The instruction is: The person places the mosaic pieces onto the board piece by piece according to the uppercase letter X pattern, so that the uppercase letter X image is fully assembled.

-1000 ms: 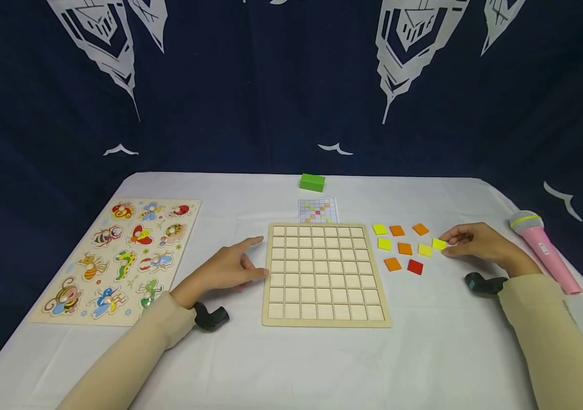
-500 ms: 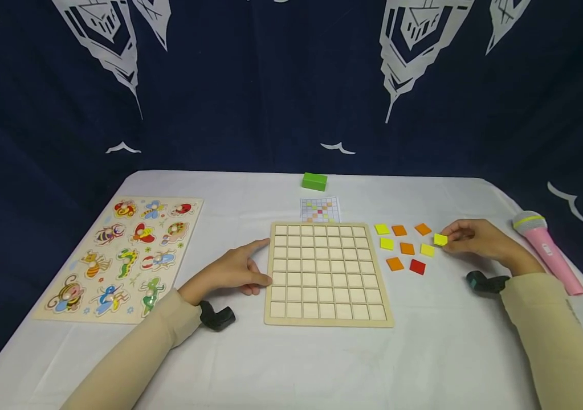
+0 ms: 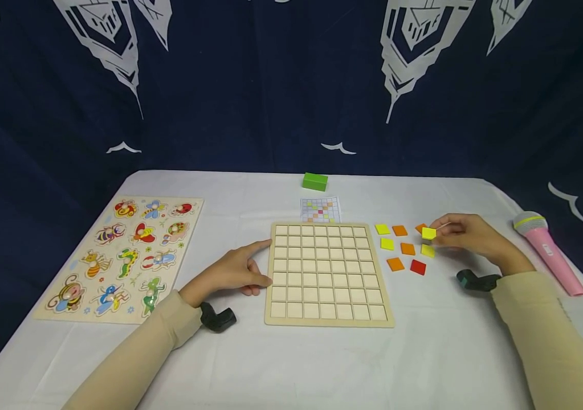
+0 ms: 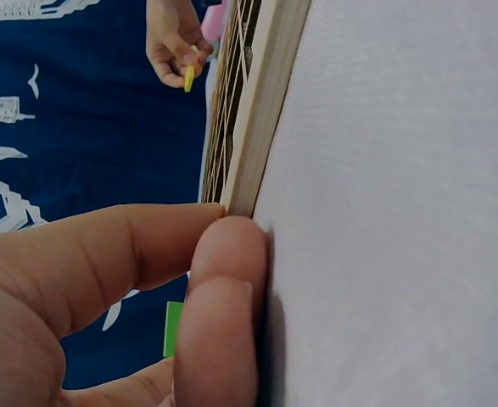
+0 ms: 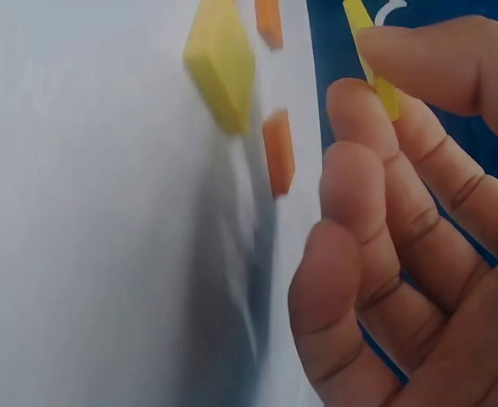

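Now right hand (image 3: 468,234) raised, pinching yellow tile (image 3: 428,233).

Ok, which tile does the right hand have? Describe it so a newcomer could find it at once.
Start at the wooden grid board in the middle of the white table, then look just right of it at the loose coloured tiles. The right hand pinches a yellow tile at the far right of that group. It is the only one lifted off the cloth; the rest lie flat.
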A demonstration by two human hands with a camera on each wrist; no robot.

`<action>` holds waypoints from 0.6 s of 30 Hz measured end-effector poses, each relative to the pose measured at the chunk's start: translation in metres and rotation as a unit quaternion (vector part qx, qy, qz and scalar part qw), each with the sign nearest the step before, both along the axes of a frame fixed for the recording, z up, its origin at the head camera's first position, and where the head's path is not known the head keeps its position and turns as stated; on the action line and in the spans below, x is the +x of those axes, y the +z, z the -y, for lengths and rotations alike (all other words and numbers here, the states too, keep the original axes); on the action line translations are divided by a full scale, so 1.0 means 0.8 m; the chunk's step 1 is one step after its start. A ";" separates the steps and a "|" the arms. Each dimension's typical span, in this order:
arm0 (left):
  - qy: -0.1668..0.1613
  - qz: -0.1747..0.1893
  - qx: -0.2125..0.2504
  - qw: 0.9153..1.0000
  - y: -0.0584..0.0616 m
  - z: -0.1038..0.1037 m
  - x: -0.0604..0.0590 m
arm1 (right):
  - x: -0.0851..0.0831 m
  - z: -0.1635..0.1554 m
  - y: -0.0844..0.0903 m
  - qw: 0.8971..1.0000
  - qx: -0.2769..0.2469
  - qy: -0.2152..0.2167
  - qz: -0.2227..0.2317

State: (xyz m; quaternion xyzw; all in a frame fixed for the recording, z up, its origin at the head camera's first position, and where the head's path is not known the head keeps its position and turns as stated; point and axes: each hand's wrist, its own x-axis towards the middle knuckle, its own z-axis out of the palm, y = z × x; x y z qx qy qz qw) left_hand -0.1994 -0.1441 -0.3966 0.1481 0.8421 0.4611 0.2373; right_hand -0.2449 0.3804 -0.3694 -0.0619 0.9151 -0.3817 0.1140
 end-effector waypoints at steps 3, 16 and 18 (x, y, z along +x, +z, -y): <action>-0.001 -0.002 0.003 1.000 -0.002 0.000 0.000 | 0.000 0.007 -0.002 1.000 -0.024 0.001 -0.001; -0.007 -0.008 0.016 1.000 -0.008 0.003 -0.003 | -0.002 0.053 0.001 0.997 -0.076 0.009 0.005; -0.006 -0.007 0.017 1.000 -0.009 0.003 -0.004 | -0.002 0.061 0.003 0.997 -0.078 0.011 0.008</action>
